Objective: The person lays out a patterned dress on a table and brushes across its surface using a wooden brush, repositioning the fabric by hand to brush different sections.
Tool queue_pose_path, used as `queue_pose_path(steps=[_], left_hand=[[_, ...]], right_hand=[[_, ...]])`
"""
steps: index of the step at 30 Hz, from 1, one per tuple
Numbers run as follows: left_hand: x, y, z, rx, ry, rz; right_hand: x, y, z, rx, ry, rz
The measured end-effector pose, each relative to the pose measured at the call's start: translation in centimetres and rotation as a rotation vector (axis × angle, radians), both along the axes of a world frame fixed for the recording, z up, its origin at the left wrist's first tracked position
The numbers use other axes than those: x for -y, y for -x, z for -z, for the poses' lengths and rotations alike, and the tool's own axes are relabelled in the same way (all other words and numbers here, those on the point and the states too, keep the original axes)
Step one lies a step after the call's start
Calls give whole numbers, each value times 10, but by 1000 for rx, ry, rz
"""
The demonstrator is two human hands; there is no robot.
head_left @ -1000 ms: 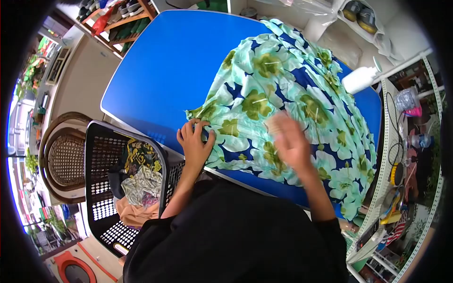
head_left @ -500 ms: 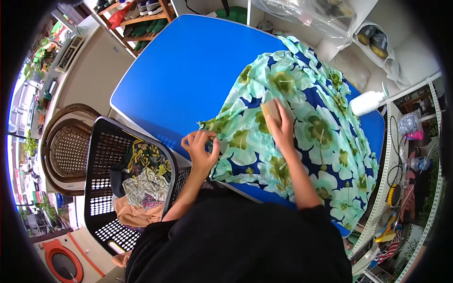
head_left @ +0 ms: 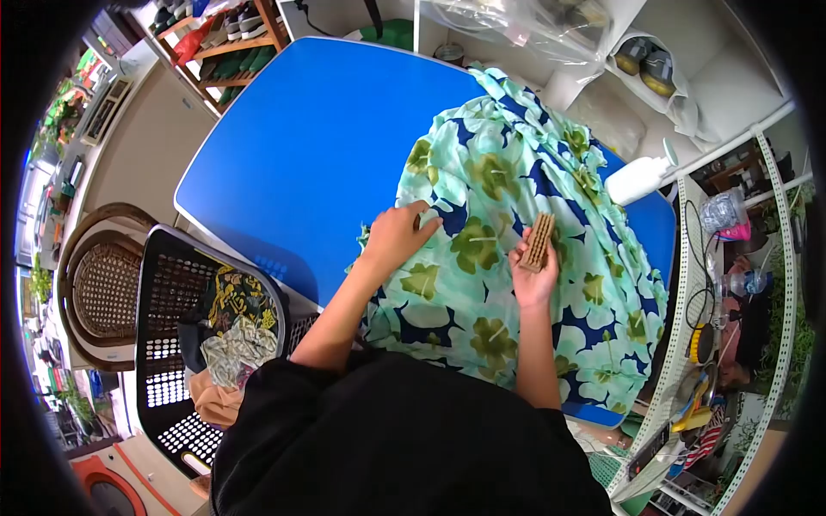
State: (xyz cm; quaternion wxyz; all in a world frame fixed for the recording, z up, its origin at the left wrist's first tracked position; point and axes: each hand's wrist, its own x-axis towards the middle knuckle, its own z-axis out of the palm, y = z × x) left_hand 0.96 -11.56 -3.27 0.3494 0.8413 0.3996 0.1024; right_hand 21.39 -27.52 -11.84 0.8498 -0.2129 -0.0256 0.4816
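cloth [head_left: 475, 244] on table [head_left: 318, 138] | basket [head_left: 168, 267] left of table | bottle [head_left: 637, 180] right

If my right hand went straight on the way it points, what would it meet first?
Likely the raised folds of the floral cloth, with the ridged brown block in the right hand leading. Its height is unclear; it may brush flatter cloth sooner.

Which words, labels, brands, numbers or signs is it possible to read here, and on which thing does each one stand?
None can be read.
White bottle: no readable lettering on the side in view.
Brown ridged block, floral cloth and black basket: no lettering that I can make out.
Small items on the right-hand shelves: too small and blurred to tell whether they carry print.
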Motion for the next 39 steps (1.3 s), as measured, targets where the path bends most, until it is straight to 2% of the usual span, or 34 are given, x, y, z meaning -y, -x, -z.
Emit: queue_pose_path(steps=[2,3,5,7,8,9,11,12,14,16,18,20,23,24,25,28,29,31,32,33,34,35,36,38,39], left_hand=[[10,4,-28,114,156,39],[13,7,-24,357,231,154],[20,7,-16,409,574,44],[14,5,5,304,1040,-7],[9,-2,49,384,1008,104],[9,-10,71,437,1117,48],[18,-33,52,625,1285,-187],[22,-42,25,756,1342,-372],[2,-42,34,902,1588,-334],[-10,-49,35,1025,1490,-463],[-26,-57,46,1143,1048,-718],[-41,-43,18,1389,803,-863],[-130,20,58,1948,516,-402],[-142,43,44,1966,574,-381],[-127,47,5,1952,554,-634],[-158,74,20,1663,282,-1067],[-160,77,35,1442,244,-1044],[-161,84,79,820,201,-876],[-148,77,83,428,-462,-385],[-131,68,90,137,-304,-504],[-98,50,66,-201,-147,-555],[-76,40,49,-145,-210,-562],[-74,38,48,-127,-258,-456],[-103,31,56,43,-85,-373],[-119,26,65,263,-288,-350]], right_hand=[[-1,1,-3,28,41,-1],[-1,2,-7,37,50,-4],[-1,1,-5,33,56,-15],[-2,1,-5,25,35,-22],[-4,0,-5,25,17,-27],[-4,-1,-4,31,18,-33],[-4,-1,-5,9,-19,-55],[-1,-1,-5,0,-33,-63],[2,-1,-5,0,-48,-63],[4,-2,-5,-8,-69,-71],[3,-5,-3,-21,-52,-66],[4,-4,-2,-43,-25,-61],[4,-5,-4,-33,-25,-63],[3,-3,-3,-35,-22,-63],[3,-4,-4,-31,-12,-77],[0,-3,-5,-8,-33,-80],[0,-4,-5,-5,-24,-76],[1,-5,-5,-9,-16,-74],[1,-4,-5,-11,-10,-72],[1,-3,-7,1,-1,-63],[0,-3,-7,4,-6,-67],[0,-3,-8,7,-9,-69],[2,-3,-8,9,-7,-70],[3,-4,-7,10,-1,-77],[1,-4,-7,10,-2,-85]])
